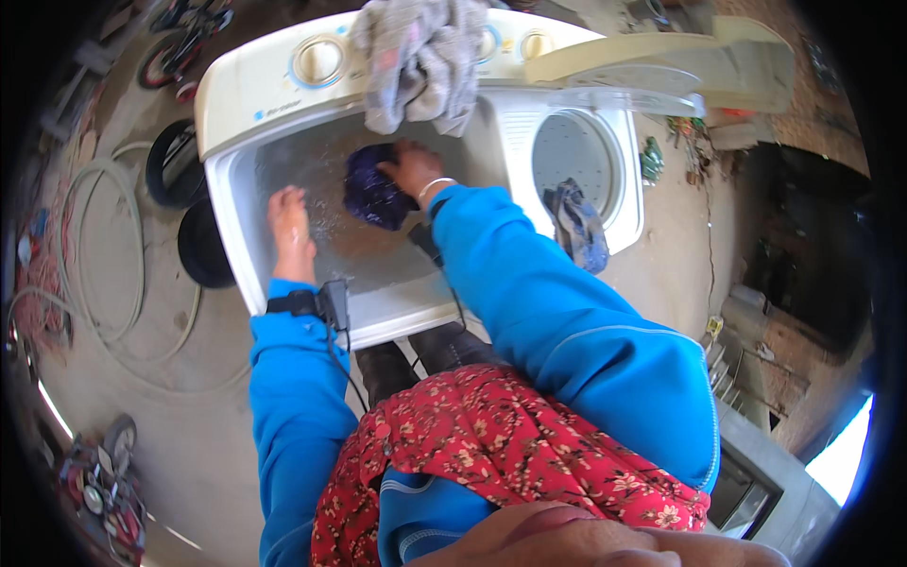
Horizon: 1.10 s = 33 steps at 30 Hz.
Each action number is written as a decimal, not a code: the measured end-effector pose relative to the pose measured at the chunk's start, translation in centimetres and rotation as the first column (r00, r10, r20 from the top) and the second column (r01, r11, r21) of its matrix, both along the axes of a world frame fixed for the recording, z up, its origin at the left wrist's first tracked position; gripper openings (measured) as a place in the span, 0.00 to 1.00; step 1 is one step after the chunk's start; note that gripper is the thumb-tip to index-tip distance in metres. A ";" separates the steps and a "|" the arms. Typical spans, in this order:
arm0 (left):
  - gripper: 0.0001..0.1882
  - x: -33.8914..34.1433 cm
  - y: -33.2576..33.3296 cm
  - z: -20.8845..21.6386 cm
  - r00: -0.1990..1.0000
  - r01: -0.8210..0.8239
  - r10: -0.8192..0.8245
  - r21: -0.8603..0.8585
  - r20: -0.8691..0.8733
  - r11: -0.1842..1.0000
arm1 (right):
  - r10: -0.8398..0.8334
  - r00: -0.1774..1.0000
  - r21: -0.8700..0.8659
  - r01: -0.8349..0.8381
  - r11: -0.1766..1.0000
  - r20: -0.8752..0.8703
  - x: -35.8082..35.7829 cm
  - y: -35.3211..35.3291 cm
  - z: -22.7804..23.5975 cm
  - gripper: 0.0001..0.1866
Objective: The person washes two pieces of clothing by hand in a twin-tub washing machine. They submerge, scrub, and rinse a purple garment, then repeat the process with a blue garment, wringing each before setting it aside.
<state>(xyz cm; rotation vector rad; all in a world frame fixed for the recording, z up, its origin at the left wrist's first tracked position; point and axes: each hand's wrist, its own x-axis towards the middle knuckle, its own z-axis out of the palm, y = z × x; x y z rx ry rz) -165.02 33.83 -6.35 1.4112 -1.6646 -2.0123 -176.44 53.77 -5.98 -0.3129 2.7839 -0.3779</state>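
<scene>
A white twin-tub washing machine [241, 77] stands in front of me, its wide wash tub holding cloudy water. My right hand [416, 170] is closed on the edge of a wet, dark purple cloth [364, 184] at the water's surface. My left hand [291, 227] hangs over the tub's left side, fingers stretched out, holding nothing. Over the control panel, between the dials, lies a grey knitted garment [420, 66]. A grey-blue cloth [578, 222] droops over the front rim of the round spin tub [576, 156] on the right.
The raised spin-tub lid [661, 71] leans back at the right. Black basins [203, 244] and a coiled pale hose [137, 246] lie on the floor to the left. Motorbikes stand at the far left [175, 47] and near left [104, 491].
</scene>
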 end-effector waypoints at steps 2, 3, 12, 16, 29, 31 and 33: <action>0.13 -0.2 -0.1 -0.1 0.994 0.109 -0.109 -0.013 -0.008 0.994 | 0.012 0.996 0.154 -0.025 0.988 0.087 1.3 2.4 -3.1 0.31; 0.14 -0.4 0.0 -0.1 0.995 0.096 -0.096 0.021 -0.003 0.995 | 0.052 0.984 0.147 -0.077 0.986 0.168 2.2 3.3 -4.5 0.28; 0.25 0.0 1.3 2.1 0.942 0.246 -0.300 0.298 0.152 0.922 | 0.560 0.737 -0.186 -0.532 0.826 0.378 2.6 -2.0 0.0 0.20; 0.25 0.1 0.8 4.6 0.982 0.175 -0.057 0.750 -0.181 0.638 | 0.616 0.784 -0.523 -0.558 0.645 -0.076 4.4 -6.7 8.2 0.17; 0.17 0.4 1.5 2.9 0.966 0.242 -0.186 0.369 -0.180 0.898 | 0.372 0.922 -0.312 -0.387 0.868 -0.108 4.3 -7.8 4.3 0.21; 0.15 0.1 1.1 1.8 0.942 0.334 -0.330 0.163 -0.056 0.928 | 0.389 0.918 -0.161 -0.396 0.904 -0.069 2.5 -6.1 2.8 0.23; 0.14 -0.2 0.6 1.3 0.962 0.274 -0.271 0.135 -0.043 0.952 | 0.294 0.956 -0.019 -0.294 0.956 0.012 0.8 -3.9 1.4 0.26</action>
